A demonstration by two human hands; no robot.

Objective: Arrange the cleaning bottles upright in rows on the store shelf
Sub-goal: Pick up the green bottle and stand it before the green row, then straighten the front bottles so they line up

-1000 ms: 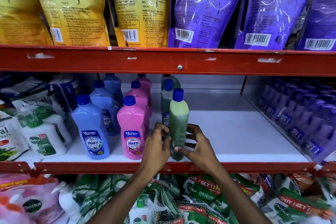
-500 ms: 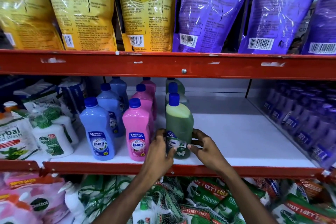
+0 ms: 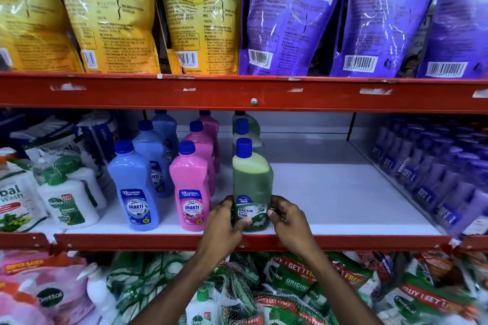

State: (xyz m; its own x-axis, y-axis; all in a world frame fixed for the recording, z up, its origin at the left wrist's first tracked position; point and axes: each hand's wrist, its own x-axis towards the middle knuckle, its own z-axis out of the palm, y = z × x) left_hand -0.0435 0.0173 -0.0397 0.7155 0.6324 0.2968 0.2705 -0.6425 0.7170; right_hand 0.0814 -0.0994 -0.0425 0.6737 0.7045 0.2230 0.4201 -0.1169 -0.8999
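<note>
A green cleaning bottle [image 3: 252,182] with a blue cap stands upright at the front of the white shelf [image 3: 330,200], its label facing me. My left hand [image 3: 224,221] holds its lower left side and my right hand [image 3: 286,219] its lower right side. Two more green bottles [image 3: 247,134] stand in a row behind it. To the left are a row of pink bottles [image 3: 191,187] and a row of blue bottles [image 3: 134,187], all upright.
The shelf's right half is bare up to a block of purple bottles [image 3: 443,179]. White hand-wash bottles [image 3: 68,203] crowd the left end. A red shelf beam [image 3: 253,92] with pouches above overhangs. Netted soap packs [image 3: 264,293] fill the shelf below.
The green bottle has turned from side-on to label-forward and now stands at the shelf's front edge. Both hands slid down to its base.
</note>
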